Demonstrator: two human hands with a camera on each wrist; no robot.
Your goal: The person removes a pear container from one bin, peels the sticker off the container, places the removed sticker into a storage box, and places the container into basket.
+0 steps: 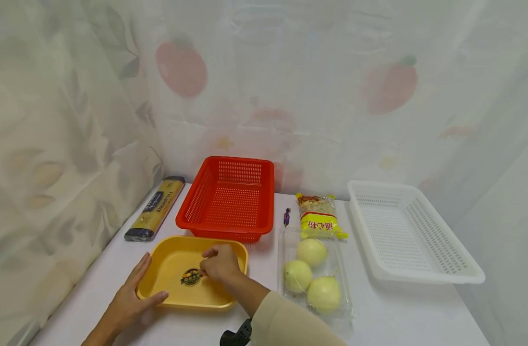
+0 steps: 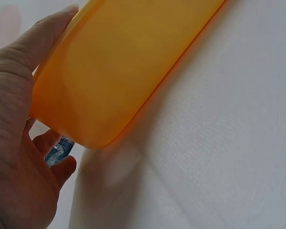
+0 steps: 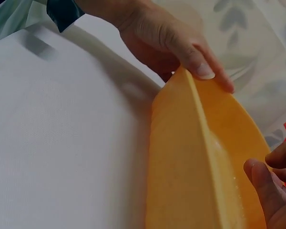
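A shallow yellow plastic basin (image 1: 173,254) with a round dark label (image 1: 191,277) on its floor is at the front left. My left hand (image 1: 127,300) grips its left end, with the thumb near the front corner and the fingers along the left side. In the left wrist view, the hand (image 2: 14,119) lies against the basin's outer wall (image 2: 109,71). My right hand (image 1: 222,263) is over the basin's right half, fingers loosely bent beside the label. Thumb and finger of this hand (image 3: 279,186) are close together in the right wrist view, with nothing visible between them.
Behind the basin stands a red basket (image 1: 235,206), with a spaghetti pack (image 1: 157,206) to its left. On the right are a clear tray (image 1: 285,302) with three pale round fruits or vegetables (image 1: 311,253), a yellow noodle bag (image 1: 319,216), a purple-wrapped sweet (image 1: 287,217) and a white basket (image 1: 372,259).
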